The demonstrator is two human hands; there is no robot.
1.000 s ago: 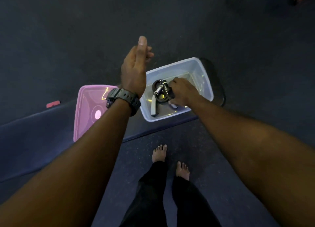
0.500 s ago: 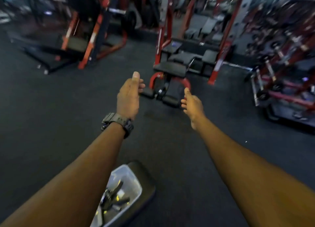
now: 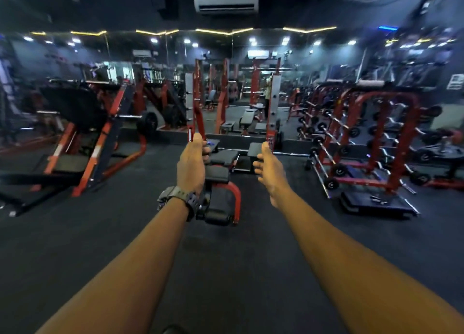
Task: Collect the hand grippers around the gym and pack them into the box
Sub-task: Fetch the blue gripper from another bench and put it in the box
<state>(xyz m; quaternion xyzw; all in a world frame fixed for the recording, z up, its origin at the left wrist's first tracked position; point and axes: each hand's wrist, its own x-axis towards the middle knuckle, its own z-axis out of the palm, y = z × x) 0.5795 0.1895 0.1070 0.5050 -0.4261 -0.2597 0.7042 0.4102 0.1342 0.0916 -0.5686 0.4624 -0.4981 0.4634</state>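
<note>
We could not see the left hand's curled fingers behind its back. Both forearms ran off the bottom edge. Distant dumbbell racks blurred; no hand grippers were discernible.

The view has lifted off the box to the gym, right hand now empty.

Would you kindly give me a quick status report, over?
Left hand loosely curled, right hand open, both empty. No hand grippers or box in view. Red bench directly ahead on the floor.
</note>
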